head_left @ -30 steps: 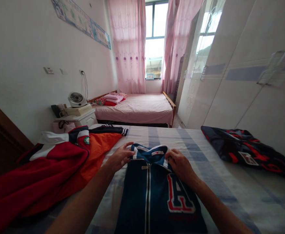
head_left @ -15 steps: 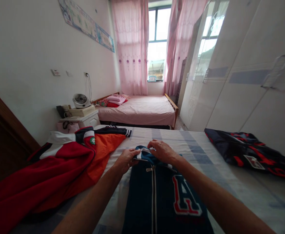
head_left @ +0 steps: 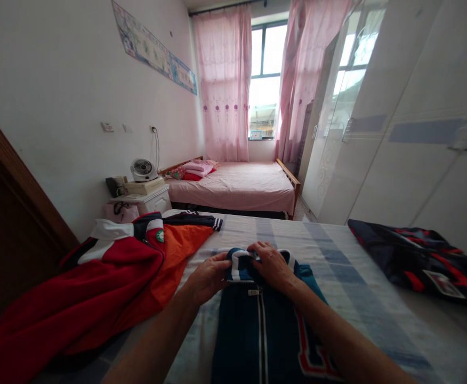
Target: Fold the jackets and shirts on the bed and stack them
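Observation:
A dark teal zip jacket (head_left: 239,330) lies front up before me, its zipper running down the middle and a red-and-white letter patch partly hidden under my right forearm. My left hand (head_left: 211,274) pinches the left end of the striped collar (head_left: 241,265) between thumb and fingers. Over the collar's middle lies my right hand (head_left: 271,266), its fingers bent down onto the fabric; the fingertips are partly hidden. The zipper pull (head_left: 253,292) sits just below the collar.
A red and orange jacket (head_left: 129,272) is spread at the left. On the right lies a folded dark garment with red lettering (head_left: 421,256). The checked sheet (head_left: 321,245) is beneath them. Beyond stand a pink bed (head_left: 241,186), a nightstand with a fan (head_left: 144,169) and a white wardrobe (head_left: 409,176).
The view has tilted up and turned slightly left. The right side of the collar now stands up more, and my right hand has pressed further down onto it. My left hand keeps its pinch.

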Demonstrator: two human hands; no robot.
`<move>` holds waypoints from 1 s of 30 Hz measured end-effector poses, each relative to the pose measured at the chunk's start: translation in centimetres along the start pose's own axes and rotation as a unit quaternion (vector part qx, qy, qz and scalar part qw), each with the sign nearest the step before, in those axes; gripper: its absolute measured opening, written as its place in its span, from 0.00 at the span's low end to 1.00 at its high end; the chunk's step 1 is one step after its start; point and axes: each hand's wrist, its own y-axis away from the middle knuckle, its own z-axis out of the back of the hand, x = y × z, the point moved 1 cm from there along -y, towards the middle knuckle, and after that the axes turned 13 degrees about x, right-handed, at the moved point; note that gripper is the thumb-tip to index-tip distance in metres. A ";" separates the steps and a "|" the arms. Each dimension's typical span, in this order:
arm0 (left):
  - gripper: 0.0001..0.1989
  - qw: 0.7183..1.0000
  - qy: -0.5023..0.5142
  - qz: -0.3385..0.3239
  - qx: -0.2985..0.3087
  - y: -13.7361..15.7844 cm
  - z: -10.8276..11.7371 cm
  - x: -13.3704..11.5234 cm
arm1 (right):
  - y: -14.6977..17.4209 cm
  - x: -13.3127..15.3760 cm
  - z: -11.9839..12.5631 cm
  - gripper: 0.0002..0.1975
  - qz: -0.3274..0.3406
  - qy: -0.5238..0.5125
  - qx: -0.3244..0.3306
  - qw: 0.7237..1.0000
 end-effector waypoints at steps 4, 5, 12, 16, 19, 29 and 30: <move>0.11 1.000 -0.020 -0.021 -0.005 -0.4 0.0 0.4 | 0.0 -0.1 -0.1 0.06 0.002 -0.025 -0.006 1.000; 0.12 0.999 -0.036 -0.028 -0.013 -0.5 -0.1 0.5 | 0.0 -0.2 -0.1 0.06 0.000 -0.029 -0.007 1.000; 0.20 0.958 -0.229 -0.120 -0.127 -0.2 -0.8 1.4 | 0.0 -0.4 0.8 0.09 -0.066 -0.057 -0.056 0.995; 0.25 0.844 -0.490 -0.191 -0.107 -0.3 -0.7 3.1 | 1.7 -1.1 1.3 0.16 -0.070 -0.015 -0.092 0.993; 0.28 0.776 -0.603 -0.159 -0.100 -0.6 -0.5 4.7 | 3.4 -2.6 0.8 0.18 -0.074 0.040 -0.031 0.996; 0.28 0.719 -0.655 -0.202 -0.115 1.3 -0.8 4.5 | 7.9 -2.8 1.3 0.22 -0.055 0.050 -0.073 0.995; 0.28 0.728 -0.652 -0.181 -0.107 1.6 -0.6 4.8 | 8.5 -2.9 1.0 0.22 -0.047 0.054 -0.040 0.997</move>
